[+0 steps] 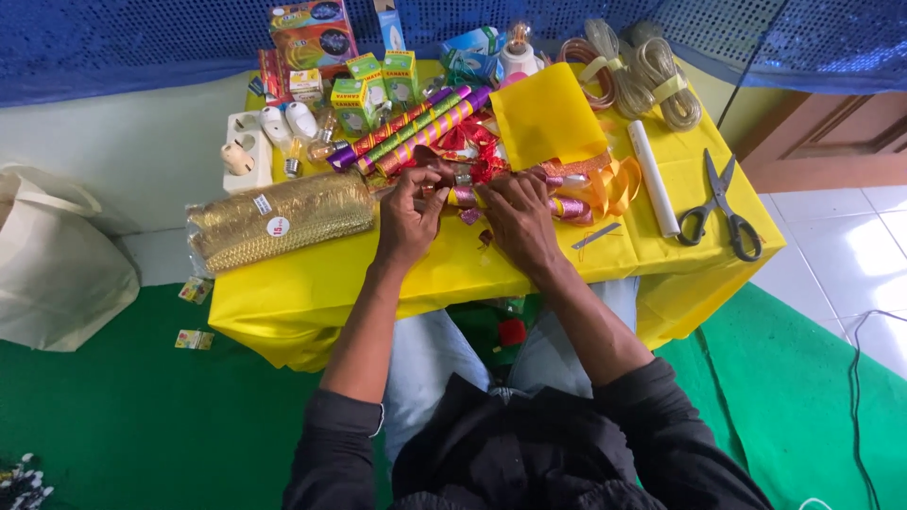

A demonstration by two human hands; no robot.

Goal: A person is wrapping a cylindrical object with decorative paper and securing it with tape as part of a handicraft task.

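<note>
- Just below the yellow paper sheet (548,118), at the middle of the desk (312,283), both hands are meeting over a small shiny ribbon roll (463,195).
- Left hand (408,215) is closing its fingertips on the roll's left end; this grip is looking pinched tight around it, though the fingers are hiding the exact contact.
- Right hand (518,219) is lying curled over the roll's right side, beside the sheet's lower edge; whether its grip is actually clamping the roll or only pressing on it, I cannot tell.
- Judging from this pose, the step in hand is working a ribbon end loose or winding it.
- Any following move is likely calling for a steady left hold while the right fingers are picking at the thin foil.
- Right of the sheet, the scissors (720,203) are lying untouched; left of it, striped foil rolls (416,127) and a gold trim pack (279,222) are lying near the hands.
</note>
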